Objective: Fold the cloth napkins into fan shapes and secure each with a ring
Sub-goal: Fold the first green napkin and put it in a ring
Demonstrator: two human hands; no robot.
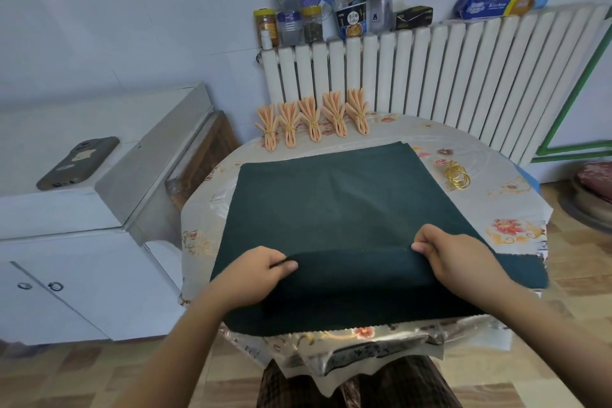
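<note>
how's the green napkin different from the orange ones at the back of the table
The green napkin lies mostly flat with only its near edge folded; the orange napkins are already pleated into fans. Both hands pinch the green one; the orange ones lie untouched. Each orange one wears a ring; the green has none. All are on the table.

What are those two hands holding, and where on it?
Both the left hand and right hand pinch the dark green napkin along its near folded edge.

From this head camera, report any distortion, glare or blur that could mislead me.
Head view: wide-angle bending curves the radiator and the table edge; the plastic table cover glares at the near edge; the dark green napkin is evenly lit, its weave soft; both hands, left hand and right hand, are sharp; the gold rings read as one blurred cluster.
</note>
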